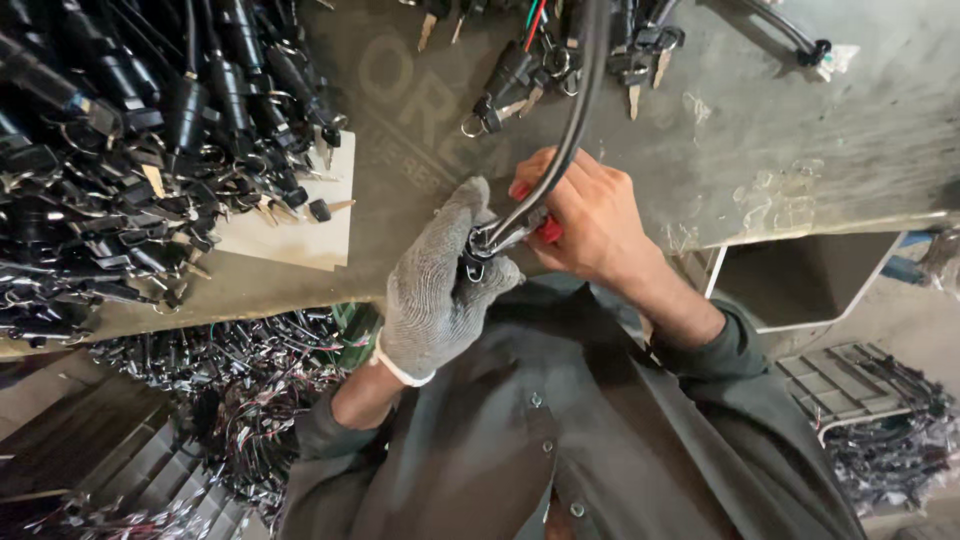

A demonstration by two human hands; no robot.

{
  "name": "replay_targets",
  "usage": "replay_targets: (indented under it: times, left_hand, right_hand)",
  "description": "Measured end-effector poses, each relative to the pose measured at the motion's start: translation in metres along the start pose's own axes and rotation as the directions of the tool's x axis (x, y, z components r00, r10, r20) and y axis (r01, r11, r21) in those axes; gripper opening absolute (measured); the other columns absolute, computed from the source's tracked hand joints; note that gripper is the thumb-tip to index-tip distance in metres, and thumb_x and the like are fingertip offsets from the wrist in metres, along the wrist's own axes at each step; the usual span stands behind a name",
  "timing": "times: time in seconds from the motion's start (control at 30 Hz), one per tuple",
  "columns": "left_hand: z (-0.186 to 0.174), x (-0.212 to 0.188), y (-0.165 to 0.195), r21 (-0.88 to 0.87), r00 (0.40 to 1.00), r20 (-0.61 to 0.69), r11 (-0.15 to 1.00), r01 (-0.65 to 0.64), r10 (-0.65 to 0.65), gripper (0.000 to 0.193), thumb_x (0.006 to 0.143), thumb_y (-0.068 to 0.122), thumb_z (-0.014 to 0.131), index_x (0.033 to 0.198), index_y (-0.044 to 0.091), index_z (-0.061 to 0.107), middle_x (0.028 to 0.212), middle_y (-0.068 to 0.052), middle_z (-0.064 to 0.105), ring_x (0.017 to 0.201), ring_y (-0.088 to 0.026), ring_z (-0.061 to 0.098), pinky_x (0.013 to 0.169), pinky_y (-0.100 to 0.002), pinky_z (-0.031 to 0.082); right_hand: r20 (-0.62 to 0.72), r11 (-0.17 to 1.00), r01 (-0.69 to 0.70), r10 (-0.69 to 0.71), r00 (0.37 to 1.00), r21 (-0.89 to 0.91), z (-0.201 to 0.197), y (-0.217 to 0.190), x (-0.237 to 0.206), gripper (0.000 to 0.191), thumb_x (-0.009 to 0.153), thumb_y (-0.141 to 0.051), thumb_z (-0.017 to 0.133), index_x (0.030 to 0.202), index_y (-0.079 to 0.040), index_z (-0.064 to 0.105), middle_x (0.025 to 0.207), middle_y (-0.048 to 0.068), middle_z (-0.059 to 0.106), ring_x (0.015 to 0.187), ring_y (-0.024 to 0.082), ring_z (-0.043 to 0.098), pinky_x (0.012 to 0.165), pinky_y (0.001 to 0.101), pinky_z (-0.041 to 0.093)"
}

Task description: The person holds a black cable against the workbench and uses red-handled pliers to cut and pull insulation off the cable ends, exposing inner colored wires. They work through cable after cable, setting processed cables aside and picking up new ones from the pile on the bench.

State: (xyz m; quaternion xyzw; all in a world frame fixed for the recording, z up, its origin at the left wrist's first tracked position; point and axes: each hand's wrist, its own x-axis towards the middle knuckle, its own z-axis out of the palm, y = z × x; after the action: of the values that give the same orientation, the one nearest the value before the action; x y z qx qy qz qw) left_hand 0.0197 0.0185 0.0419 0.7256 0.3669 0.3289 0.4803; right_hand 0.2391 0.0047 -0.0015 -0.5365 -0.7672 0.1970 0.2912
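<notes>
Black cable [572, 110] runs up and away from both hands [520, 250]

Two hands (one gloved [432, 290], one bare [585, 215]); one black cable [572, 120].

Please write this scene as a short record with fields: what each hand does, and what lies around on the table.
left hand: in a grey knitted glove, gripping a small black metal part with a ring
right hand: bare, holding a red-handled tool against that part
cable: thick black sheathed cable runs from the part up across the table
table: worn grey work surface
left side: heap of black keyed switch units with wires
</notes>
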Motion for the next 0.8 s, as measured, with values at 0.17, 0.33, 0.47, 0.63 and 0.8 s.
replay_targets:
  times: [0.17, 0.33, 0.47, 0.63, 0.8]
  left_hand:
    - [0.019, -0.017, -0.012, 0.208, 0.999, -0.048, 0.978, 0.017, -0.007, 0.074, 0.101, 0.013, 0.077, 0.159, 0.002, 0.032, 0.127, -0.013, 0.067, 0.103, -0.032, 0.067, 0.090, -0.040, 0.055]
    - [0.026, -0.026, -0.018, 0.472, 0.993, -0.085, 0.881, -0.034, 0.084, 0.073, 0.099, 0.015, 0.077, 0.157, 0.001, 0.034, 0.131, -0.015, 0.065, 0.108, -0.036, 0.065, 0.093, -0.047, 0.053]
    - [0.031, -0.025, -0.021, 0.740, 0.986, -0.080, 0.672, -0.039, 0.145, 0.068, 0.099, 0.018, 0.080, 0.153, 0.005, 0.042, 0.130, -0.017, 0.064, 0.102, -0.035, 0.064, 0.087, -0.047, 0.053]
    - [0.033, -0.022, -0.030, 0.791, 0.991, -0.061, 0.612, -0.023, 0.116, 0.068, 0.097, 0.020, 0.079, 0.153, 0.007, 0.043, 0.131, -0.015, 0.064, 0.102, -0.033, 0.066, 0.084, -0.046, 0.053]
    - [0.024, -0.012, -0.021, 0.637, 0.996, -0.058, 0.770, -0.015, 0.068, 0.072, 0.100, 0.016, 0.076, 0.158, 0.004, 0.037, 0.136, -0.015, 0.064, 0.104, -0.034, 0.066, 0.087, -0.046, 0.054]
  right_hand:
    - [-0.054, 0.998, -0.066, 0.065, 0.996, -0.017, 0.005, -0.007, -0.003, 0.037, 0.071, -0.012, 0.084, 0.097, -0.010, 0.058, 0.090, 0.003, 0.062, 0.081, 0.025, 0.066, 0.065, 0.0390, 0.052]
    - [-0.040, 0.979, -0.167, 0.163, 0.986, -0.117, 0.000, -0.016, -0.016, 0.037, 0.071, -0.016, 0.088, 0.094, -0.009, 0.060, 0.081, 0.004, 0.060, 0.073, 0.026, 0.064, 0.057, 0.0403, 0.048]
    - [-0.030, 0.969, -0.192, 0.190, 0.981, -0.158, 0.004, -0.015, -0.024, 0.040, 0.067, -0.012, 0.083, 0.100, -0.009, 0.060, 0.086, 0.005, 0.062, 0.080, 0.028, 0.066, 0.062, 0.0405, 0.049]
    - [-0.034, 0.955, -0.291, 0.290, 0.956, -0.052, 0.012, -0.020, -0.025, 0.043, 0.068, -0.010, 0.083, 0.103, -0.008, 0.059, 0.085, 0.007, 0.063, 0.081, 0.030, 0.065, 0.063, 0.0427, 0.049]
    - [-0.026, 0.956, -0.287, 0.289, 0.957, 0.059, 0.014, -0.032, -0.024, 0.045, 0.076, -0.019, 0.088, 0.105, -0.005, 0.057, 0.087, 0.011, 0.060, 0.079, 0.032, 0.063, 0.064, 0.0429, 0.049]
